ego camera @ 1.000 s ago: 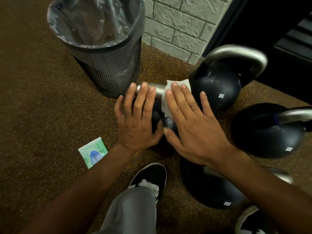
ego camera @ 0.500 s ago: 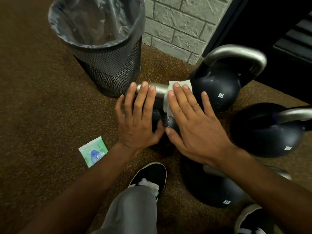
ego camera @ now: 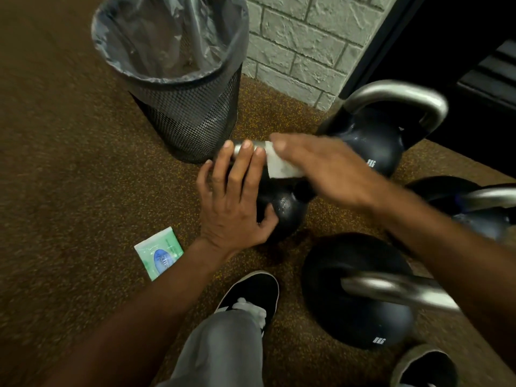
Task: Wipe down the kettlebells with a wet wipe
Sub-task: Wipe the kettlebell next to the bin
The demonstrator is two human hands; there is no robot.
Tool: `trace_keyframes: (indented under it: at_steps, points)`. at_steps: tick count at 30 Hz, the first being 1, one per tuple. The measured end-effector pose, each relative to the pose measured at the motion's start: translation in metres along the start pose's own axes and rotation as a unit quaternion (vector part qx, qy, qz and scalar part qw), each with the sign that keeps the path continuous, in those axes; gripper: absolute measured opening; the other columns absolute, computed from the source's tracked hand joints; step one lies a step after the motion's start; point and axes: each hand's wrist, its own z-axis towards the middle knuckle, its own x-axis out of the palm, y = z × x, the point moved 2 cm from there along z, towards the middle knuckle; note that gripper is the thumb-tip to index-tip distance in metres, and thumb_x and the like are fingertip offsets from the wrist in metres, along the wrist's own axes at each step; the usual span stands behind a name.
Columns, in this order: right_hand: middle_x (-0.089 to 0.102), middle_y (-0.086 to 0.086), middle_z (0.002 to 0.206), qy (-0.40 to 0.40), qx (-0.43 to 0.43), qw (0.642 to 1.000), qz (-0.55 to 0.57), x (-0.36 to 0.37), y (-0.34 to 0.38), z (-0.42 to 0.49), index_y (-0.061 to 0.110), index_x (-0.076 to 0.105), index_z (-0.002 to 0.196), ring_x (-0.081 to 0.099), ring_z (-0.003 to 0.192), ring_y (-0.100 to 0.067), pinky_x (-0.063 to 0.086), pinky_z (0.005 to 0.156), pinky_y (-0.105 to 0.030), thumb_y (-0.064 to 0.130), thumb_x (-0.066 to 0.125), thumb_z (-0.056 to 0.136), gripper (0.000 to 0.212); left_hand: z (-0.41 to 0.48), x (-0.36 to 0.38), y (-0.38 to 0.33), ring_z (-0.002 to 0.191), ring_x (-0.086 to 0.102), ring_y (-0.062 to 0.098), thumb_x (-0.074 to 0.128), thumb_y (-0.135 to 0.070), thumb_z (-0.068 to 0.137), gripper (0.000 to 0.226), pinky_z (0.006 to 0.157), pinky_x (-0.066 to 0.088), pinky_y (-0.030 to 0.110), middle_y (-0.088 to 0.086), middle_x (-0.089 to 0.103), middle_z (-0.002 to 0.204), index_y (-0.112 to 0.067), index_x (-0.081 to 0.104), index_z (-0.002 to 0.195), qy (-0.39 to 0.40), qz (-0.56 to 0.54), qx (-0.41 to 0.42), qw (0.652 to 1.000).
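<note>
A small black kettlebell (ego camera: 284, 210) with a steel handle (ego camera: 240, 148) stands on the floor at the centre. My left hand (ego camera: 231, 202) rests on it, fingers straight over the handle and thumb against the ball. My right hand (ego camera: 321, 169), blurred by motion, reaches in from the right and holds a white wet wipe (ego camera: 280, 167) against the handle's right part. Three more black kettlebells stand close by: one behind (ego camera: 374, 143), one at the right edge (ego camera: 485, 222) and one in front (ego camera: 354, 311).
A black mesh bin (ego camera: 190, 118) with a plastic liner stands just behind the small kettlebell on the left. A green wipes packet (ego camera: 159, 254) lies on the speckled floor by my left wrist. My shoe (ego camera: 251, 294) is below. A brick wall (ego camera: 301, 43) rises behind.
My right hand has turned from lying flat on the handle to pointing left, and it has swept the wipe sideways over the handle. My left hand stays on the kettlebell.
</note>
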Motion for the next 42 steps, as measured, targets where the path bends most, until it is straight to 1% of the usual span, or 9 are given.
trace_keyframes:
  at_steps: [6, 9, 16, 18, 22, 24, 27, 34, 42]
  points:
    - [0.075, -0.012, 0.098, 0.127, 0.109, 0.933, 0.317, -0.024, 0.003, 0.065, 0.015, 0.062, 0.127, 0.069, 0.091, -0.029, 0.055, 0.084, -0.036, 0.061, 0.032, 0.102, 0.061, 0.001, 0.0, 0.001, 0.149, 0.028, 0.036, 0.067, -0.042, 0.073, 0.096, 0.109, 0.035, 0.061, 0.012, 0.028, 0.16, -0.008, 0.029, 0.155, -0.001, 0.004, 0.002, 1.0]
    - [0.072, -0.006, 0.085, 0.218, 0.171, 0.899, 0.338, -0.019, 0.0, 0.072, 0.01, 0.073, 0.088, 0.069, 0.078, -0.02, 0.059, 0.073, -0.027, 0.069, 0.033, 0.097, 0.072, 0.001, 0.0, 0.0, 0.149, 0.028, 0.036, 0.066, -0.043, 0.074, 0.095, 0.109, 0.035, 0.062, 0.012, 0.028, 0.16, -0.009, 0.029, 0.155, -0.006, 0.0, 0.003, 1.0]
    - [0.072, -0.01, 0.086, 0.213, 0.139, 0.927, 0.277, -0.026, 0.006, 0.068, 0.013, 0.069, 0.104, 0.069, 0.08, -0.023, 0.058, 0.082, -0.039, 0.058, 0.028, 0.105, 0.061, 0.002, -0.001, 0.0, 0.149, 0.029, 0.034, 0.068, -0.04, 0.07, 0.097, 0.11, 0.034, 0.06, 0.011, 0.029, 0.159, -0.009, 0.031, 0.154, -0.009, 0.002, 0.002, 1.0]
    - [0.073, -0.007, 0.09, 0.126, 0.062, 0.96, 0.241, -0.032, 0.011, 0.055, 0.023, 0.056, 0.135, 0.068, 0.087, -0.026, 0.054, 0.096, -0.054, 0.032, 0.035, 0.109, 0.034, 0.001, -0.001, -0.001, 0.149, 0.029, 0.035, 0.068, -0.04, 0.07, 0.096, 0.11, 0.035, 0.06, 0.011, 0.03, 0.159, -0.009, 0.031, 0.153, -0.006, 0.003, 0.002, 1.0]
    - [0.055, -0.004, 0.149, 0.105, -0.017, 0.993, -0.059, -0.009, 0.013, 0.016, 0.019, 0.047, 0.15, 0.05, 0.138, -0.018, 0.031, 0.117, -0.04, 0.06, 0.02, 0.105, 0.067, 0.0, -0.001, 0.0, 0.149, 0.03, 0.036, 0.065, -0.038, 0.073, 0.091, 0.111, 0.034, 0.06, 0.013, 0.03, 0.16, -0.006, 0.032, 0.152, -0.002, -0.003, 0.003, 1.0]
    - [0.027, -0.005, 0.166, 0.021, -0.134, 0.936, -0.325, 0.012, 0.005, -0.006, 0.016, 0.023, 0.161, 0.025, 0.153, -0.017, 0.021, 0.122, -0.049, 0.063, 0.01, 0.102, 0.076, -0.001, -0.001, 0.001, 0.149, 0.032, 0.036, 0.056, -0.04, 0.082, 0.083, 0.111, 0.034, 0.061, 0.013, 0.031, 0.16, -0.006, 0.032, 0.153, -0.008, -0.013, 0.001, 1.0]
    - [0.01, -0.011, 0.17, -0.043, -0.158, 0.876, -0.453, 0.032, -0.015, -0.021, 0.009, 0.009, 0.162, 0.009, 0.157, -0.024, 0.011, 0.123, -0.058, 0.067, 0.009, 0.101, 0.085, -0.001, 0.0, 0.002, 0.152, 0.029, 0.033, 0.033, -0.053, 0.094, 0.076, 0.113, 0.033, 0.061, 0.011, 0.029, 0.163, -0.007, 0.031, 0.155, -0.005, -0.026, -0.003, 1.0]
    - [0.004, -0.016, 0.169, -0.104, -0.124, 0.836, -0.524, 0.041, -0.038, -0.035, 0.006, 0.006, 0.162, 0.005, 0.157, -0.031, 0.01, 0.123, -0.062, 0.064, 0.018, 0.103, 0.084, -0.001, -0.004, 0.001, 0.153, 0.028, 0.032, 0.059, -0.04, 0.077, 0.091, 0.113, 0.032, 0.06, 0.012, 0.029, 0.163, -0.006, 0.03, 0.156, 0.008, -0.024, -0.005, 1.0]
    - [0.004, -0.012, 0.17, -0.131, -0.115, 0.86, -0.479, 0.061, -0.01, -0.02, 0.01, 0.006, 0.162, 0.002, 0.157, -0.03, 0.007, 0.12, -0.066, 0.068, 0.015, 0.102, 0.084, 0.002, -0.021, -0.003, 0.152, 0.031, 0.027, 0.027, -0.039, 0.099, 0.065, 0.112, 0.032, 0.064, 0.01, 0.036, 0.161, -0.003, 0.04, 0.152, 0.02, -0.123, -0.053, 0.991]
